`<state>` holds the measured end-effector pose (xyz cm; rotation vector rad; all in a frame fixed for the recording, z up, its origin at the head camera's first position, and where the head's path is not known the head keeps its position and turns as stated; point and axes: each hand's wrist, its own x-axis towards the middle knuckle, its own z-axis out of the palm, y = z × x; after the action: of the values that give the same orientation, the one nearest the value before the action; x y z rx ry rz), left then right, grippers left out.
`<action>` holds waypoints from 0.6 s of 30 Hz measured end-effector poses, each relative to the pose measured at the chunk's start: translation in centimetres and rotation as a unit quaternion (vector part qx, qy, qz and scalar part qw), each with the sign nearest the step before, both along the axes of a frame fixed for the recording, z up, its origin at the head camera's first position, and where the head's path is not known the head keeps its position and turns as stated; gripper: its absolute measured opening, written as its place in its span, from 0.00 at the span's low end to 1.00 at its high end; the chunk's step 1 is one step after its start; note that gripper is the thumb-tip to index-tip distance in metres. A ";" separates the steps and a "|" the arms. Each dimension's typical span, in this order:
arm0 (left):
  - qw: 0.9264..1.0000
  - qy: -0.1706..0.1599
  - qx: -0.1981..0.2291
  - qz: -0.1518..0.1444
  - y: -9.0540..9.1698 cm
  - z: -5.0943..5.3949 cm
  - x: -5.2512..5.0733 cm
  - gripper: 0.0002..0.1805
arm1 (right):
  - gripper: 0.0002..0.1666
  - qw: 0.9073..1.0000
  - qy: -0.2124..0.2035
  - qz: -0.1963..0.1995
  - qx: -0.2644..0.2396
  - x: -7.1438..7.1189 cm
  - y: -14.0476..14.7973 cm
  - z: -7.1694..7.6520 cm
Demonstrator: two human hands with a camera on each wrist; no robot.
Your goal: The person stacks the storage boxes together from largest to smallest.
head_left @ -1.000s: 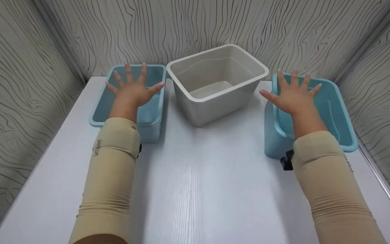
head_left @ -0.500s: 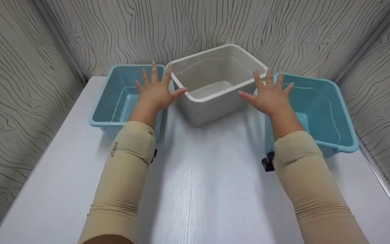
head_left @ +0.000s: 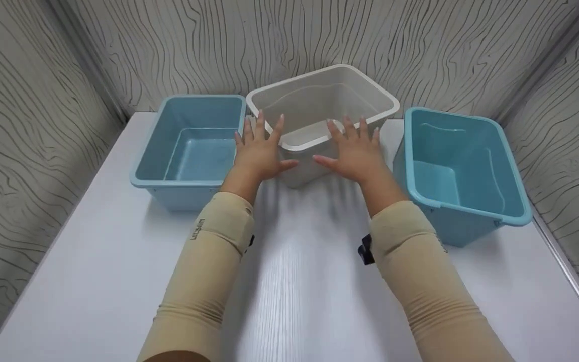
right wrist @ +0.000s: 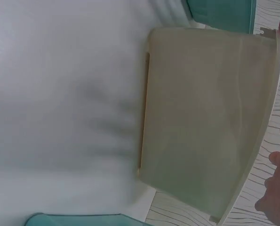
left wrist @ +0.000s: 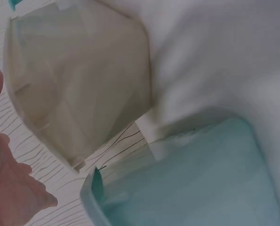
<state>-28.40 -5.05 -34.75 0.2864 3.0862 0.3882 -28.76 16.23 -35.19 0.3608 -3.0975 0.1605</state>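
Observation:
A cream plastic bin (head_left: 334,141) stands at an angle against the back wall, its open top facing up. My left hand (head_left: 259,156), fingers spread, hovers in front of its left corner, near the left blue bin (head_left: 189,183). Fingers also spread, my right hand (head_left: 360,158) hovers before the cream bin's front right side. Both hands hold nothing. In the left wrist view the left hand (left wrist: 10,174) shows apart from the cream bin (left wrist: 92,80). From the right wrist, the right hand (right wrist: 278,183) appears at the edge, beyond the bin's rim.
A second blue bin (head_left: 465,213) stands at the right, near the table's metal-edged side. Wood-patterned walls (head_left: 289,35) enclose the white table (head_left: 289,281) at the back and both sides.
Both hands have moved inward from above the two blue bins and drawn slightly nearer the wearer, now in front of the cream bin. The bins have stayed in place.

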 end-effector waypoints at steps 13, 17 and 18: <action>0.999 0.015 -0.018 -0.030 1.3 -1.6 -0.4 0.28 | 0.39 0.999 -0.004 0.044 -0.029 -0.1 -3.7 -1.6; 0.999 0.035 -0.008 -0.036 1.5 -2.0 -0.7 0.22 | 0.33 0.998 0.024 0.050 -0.028 -0.2 -3.8 -1.7; 0.999 0.039 -0.009 -0.037 1.5 -2.0 -0.8 0.21 | 0.32 0.998 0.033 0.054 -0.027 -0.3 -3.8 -1.7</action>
<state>-29.17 -3.55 -36.76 0.4227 3.1422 0.3542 -29.03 12.48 -36.93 0.5222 -3.0033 0.2287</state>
